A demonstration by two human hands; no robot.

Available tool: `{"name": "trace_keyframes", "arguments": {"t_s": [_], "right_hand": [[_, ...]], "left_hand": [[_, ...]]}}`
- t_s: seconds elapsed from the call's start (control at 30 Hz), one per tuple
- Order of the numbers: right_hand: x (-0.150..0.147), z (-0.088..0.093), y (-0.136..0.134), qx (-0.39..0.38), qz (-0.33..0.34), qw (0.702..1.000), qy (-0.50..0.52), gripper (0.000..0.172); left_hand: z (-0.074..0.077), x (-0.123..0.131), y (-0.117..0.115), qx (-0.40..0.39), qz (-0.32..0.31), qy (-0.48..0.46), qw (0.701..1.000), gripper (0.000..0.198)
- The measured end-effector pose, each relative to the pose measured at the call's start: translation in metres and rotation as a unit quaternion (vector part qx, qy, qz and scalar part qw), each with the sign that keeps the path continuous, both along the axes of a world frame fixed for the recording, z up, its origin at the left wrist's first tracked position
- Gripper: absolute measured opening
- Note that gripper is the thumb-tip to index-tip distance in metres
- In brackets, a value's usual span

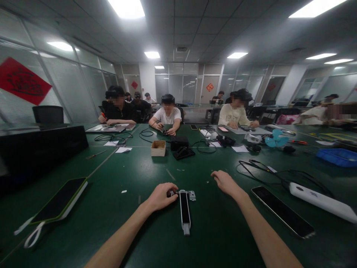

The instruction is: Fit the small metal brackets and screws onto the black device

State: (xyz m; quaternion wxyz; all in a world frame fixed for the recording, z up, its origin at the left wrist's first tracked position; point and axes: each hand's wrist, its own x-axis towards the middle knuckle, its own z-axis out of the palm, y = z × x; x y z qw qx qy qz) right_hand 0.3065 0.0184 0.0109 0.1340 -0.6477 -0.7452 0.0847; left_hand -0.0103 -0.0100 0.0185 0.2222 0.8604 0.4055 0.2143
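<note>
My left hand (161,195) rests on the green table (111,208), its fingers curled round a small dark part (171,193) at the far end of a narrow black and white device (184,210) that lies flat in front of me. A small metal bracket (192,194) sits at that same end. My right hand (225,182) lies on the table to the right of the device, palm down, fingers loosely stretched toward the left, holding nothing.
A phone (281,210) and a white power strip (320,201) with black cables lie at right, a green-edged tablet (60,201) at left. A small cardboard box (158,147) and a black device (182,152) stand mid-table. A blue tray (337,156) is far right. Several people sit at the far side.
</note>
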Motion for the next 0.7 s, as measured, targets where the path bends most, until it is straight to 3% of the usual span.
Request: {"name": "trace_keyframes", "arguments": {"t_s": [0.13,0.33,0.53,0.7], "right_hand": [[-0.021,-0.001,-0.003,0.035,0.072,0.993,0.089,0.026],[-0.058,0.001,-0.018,-0.003,0.18,0.972,0.148,0.021],[-0.066,0.011,-0.028,-0.061,0.205,0.962,0.172,0.021],[-0.065,0.009,-0.028,-0.066,0.213,0.958,0.18,0.021]], "left_hand": [[-0.001,0.0,-0.001,0.028,-0.012,0.012,0.999,0.02],[-0.005,0.001,0.0,0.054,-0.012,0.025,0.998,0.02],[-0.004,0.0,-0.002,0.055,-0.011,0.048,0.997,0.02],[-0.004,0.0,-0.002,0.051,-0.011,0.048,0.997,0.019]]}}
